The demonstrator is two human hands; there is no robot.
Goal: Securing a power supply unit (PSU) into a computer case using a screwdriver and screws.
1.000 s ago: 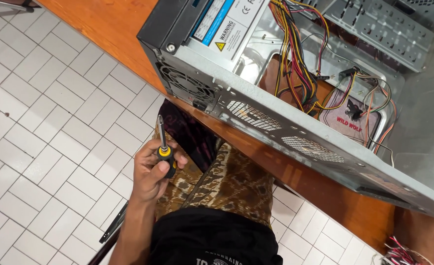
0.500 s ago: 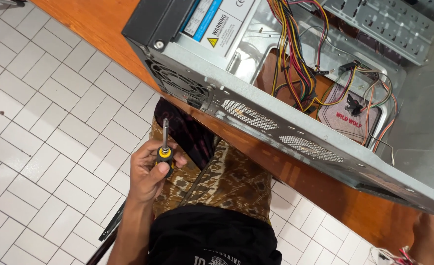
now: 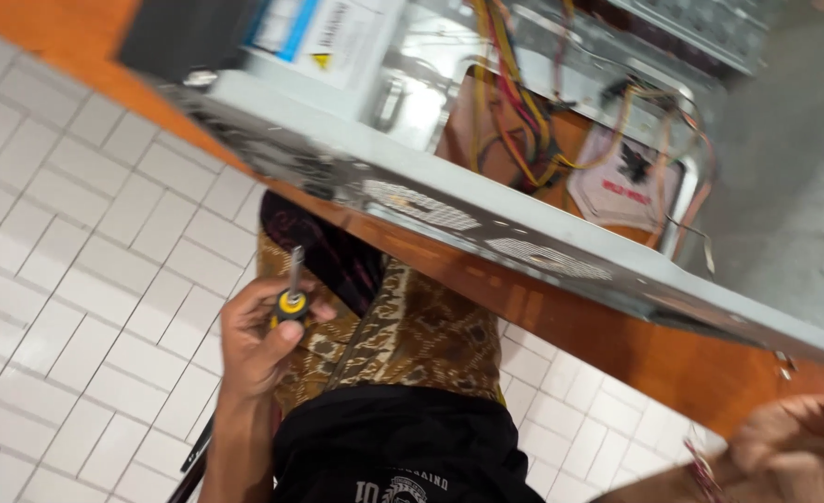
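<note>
Screwdriver point(image 3: 291, 291) with the yellow-and-black handle sits in the left hand point(image 3: 261, 340), fingers curled tight around the handle and the metal shaft pointing up toward the edge of the table point(image 3: 607, 340). It's held low, down by the person's lap over the brown patterned cloth point(image 3: 421, 340), well below the open computer case point(image 3: 486, 224) that lies on the orange wooden tabletop. The tip isn't touching anything, it's just hanging in the air under the table edge.

The case has its side panel off, so you can see the bundle of yellow, red and black cables point(image 3: 524, 112) running from the power supply point(image 3: 291, 37) at the near corner down into the chassis. There's also a pale bag with red print point(image 3: 626, 182) lying inside it.

The right hand point(image 3: 794, 447) is at the bottom right corner, blurred, near the table's corner and just below the far end of the case. I can't tell if it's spread or closed, or whether it holds anything.

My read: this looks like a between-steps moment, tool in hand but not on a screw. Whatever comes next would mean lifting the driver up over the table edge, lining the tip up square, and steadying the chassis with the other hand so it doesn't slide on that slick wood.
</note>
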